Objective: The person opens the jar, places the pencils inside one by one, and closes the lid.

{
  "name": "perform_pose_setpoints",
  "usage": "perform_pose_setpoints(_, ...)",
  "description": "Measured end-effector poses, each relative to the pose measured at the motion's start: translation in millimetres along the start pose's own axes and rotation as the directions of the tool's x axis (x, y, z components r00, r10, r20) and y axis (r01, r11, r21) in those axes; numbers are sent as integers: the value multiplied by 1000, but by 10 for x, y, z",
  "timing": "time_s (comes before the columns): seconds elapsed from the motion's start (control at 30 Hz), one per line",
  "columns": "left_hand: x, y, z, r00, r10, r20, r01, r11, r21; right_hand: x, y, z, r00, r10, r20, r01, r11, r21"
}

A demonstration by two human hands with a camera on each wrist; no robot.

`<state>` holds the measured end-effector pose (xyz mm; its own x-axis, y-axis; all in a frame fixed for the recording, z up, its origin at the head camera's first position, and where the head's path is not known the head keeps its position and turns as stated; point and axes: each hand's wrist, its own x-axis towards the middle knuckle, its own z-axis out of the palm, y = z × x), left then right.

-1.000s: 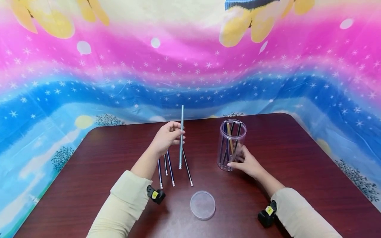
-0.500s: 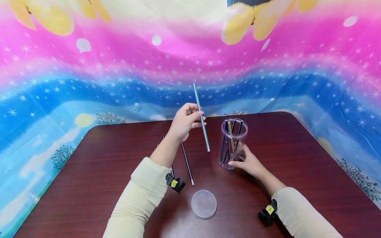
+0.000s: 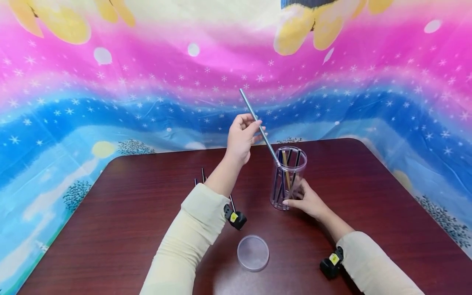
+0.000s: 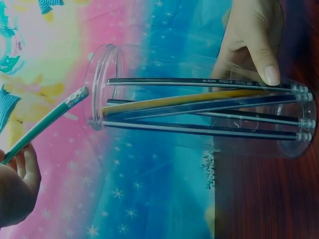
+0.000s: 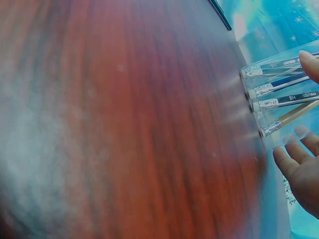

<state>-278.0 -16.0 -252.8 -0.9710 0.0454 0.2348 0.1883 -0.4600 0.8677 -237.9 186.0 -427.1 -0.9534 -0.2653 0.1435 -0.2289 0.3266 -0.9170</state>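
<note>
- A person's left hand (image 3: 239,139) pinches a shiny blue-green pencil (image 3: 267,141), slanted, its eraser end at the rim of a clear jar (image 3: 293,169); whether the two touch cannot be told.
- The right hand (image 3: 309,200) grips the upright jar low on its side, thumb in front.
- Inside, dark pencils (image 4: 199,80) and a yellow one (image 4: 199,101) stand eraser ends down.
- More pencils (image 3: 202,175) lie on the reddish-brown table (image 3: 110,229), partly hidden by the left arm.
- A round clear lid (image 3: 253,253) lies nearer the person.
</note>
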Motion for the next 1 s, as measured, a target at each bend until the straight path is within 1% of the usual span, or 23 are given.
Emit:
perform_pose_setpoints(0.13,20,-24,52,1000,2,0,-2,999,-40,3,6,8,1000,1,4,-1,1000,12)
perform_pose_setpoints(0.33,25,-38,127,999,27,35,-24,996,-86,4,13,5,1000,-10,6,10,1000,25)
perform_pose_setpoints(0.4,29,-54,145,998,33,46,-29,996,-85,5,15,2,1000,-13,3,13,1000,21)
perform_pose_setpoints(0.53,30,-119,165,998,25,54,-23,999,-47,10,15,2,1000,-16,-4,17,1000,11)
perform_pose_setpoints(0.7,18,-232,148,997,-21,75,19,1000,20,15,13,6,1000,-23,-10,23,1000,18)
perform_pose_setpoints(0.87,14,-339,115,995,-58,86,53,997,53,14,10,10,1000,-16,-10,16,999,29)
perform_pose_setpoints(1.0,6,-389,97,991,-75,114,67,995,76,19,14,10,1000,-10,-9,10,999,32)
